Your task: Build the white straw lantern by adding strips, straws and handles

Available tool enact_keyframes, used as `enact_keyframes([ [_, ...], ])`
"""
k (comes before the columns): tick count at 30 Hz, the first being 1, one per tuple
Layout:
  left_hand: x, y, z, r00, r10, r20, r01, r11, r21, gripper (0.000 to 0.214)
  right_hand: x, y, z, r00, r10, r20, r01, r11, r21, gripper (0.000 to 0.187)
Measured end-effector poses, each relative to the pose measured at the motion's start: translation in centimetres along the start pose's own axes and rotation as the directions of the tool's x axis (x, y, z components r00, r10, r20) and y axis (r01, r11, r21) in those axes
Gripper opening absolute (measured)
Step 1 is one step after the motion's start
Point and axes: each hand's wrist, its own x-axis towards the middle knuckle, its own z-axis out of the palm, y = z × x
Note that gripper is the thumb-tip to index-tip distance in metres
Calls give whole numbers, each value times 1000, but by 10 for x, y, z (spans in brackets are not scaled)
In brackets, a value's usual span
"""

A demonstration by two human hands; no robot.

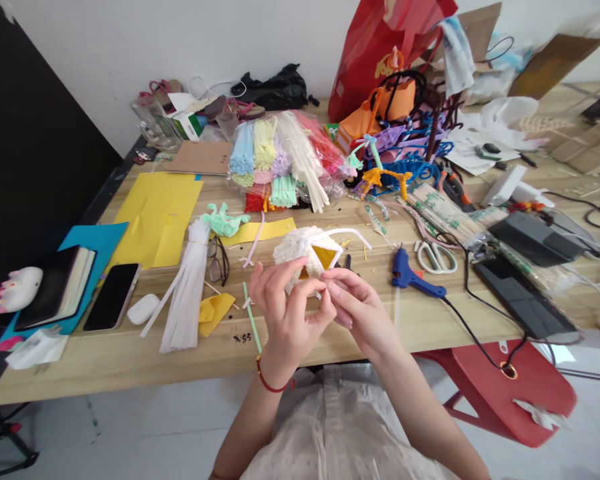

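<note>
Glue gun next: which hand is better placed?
Likely the right hand: it's nearer the blue glue gun, which lies to its right; the left hand is farther off.

Black marks (241,338) on the bench (110,363) look like "N53"; gold lettering (387,65) on the red bag (356,63) cannot be made out.

Wall (180,40): white, behind table. Table (130,357): wood-grain top. Panel (25,100): black, left. Floor (150,433): pale grey. Stool (535,380): red, right, near table's front edge.
</note>
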Motion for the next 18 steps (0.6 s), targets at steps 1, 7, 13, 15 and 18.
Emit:
enact_keyframes([
  [1, 1, -3, -2, 1000, -20, -7, 20, 1000, 2, 9, 0, -1, -1, 1000, 5, 5, -5, 1000, 7, 16],
  [7, 14, -39, -17, 943, -317, -101, 300, 942, -152, 7, 1, -12, -19, 999, 46, 9, -47, 989, 137, 19],
  [13, 6, -54, -11, 912, -408, -51, 382, 887, -259, 27, 2, -16, -17, 971, 162, 178, -218, 907, 360, 24],
  [15, 1, -56, -8, 915, -402, -38, 382, 893, -239, 29, 3, -17, -14, 965, 171, 200, -239, 887, 394, 25],
  [18, -2, -61, -7, 921, -388, 29, 387, 907, -166, 26, 4, -17, -11, 963, 166, 212, -244, 873, 423, 18],
])
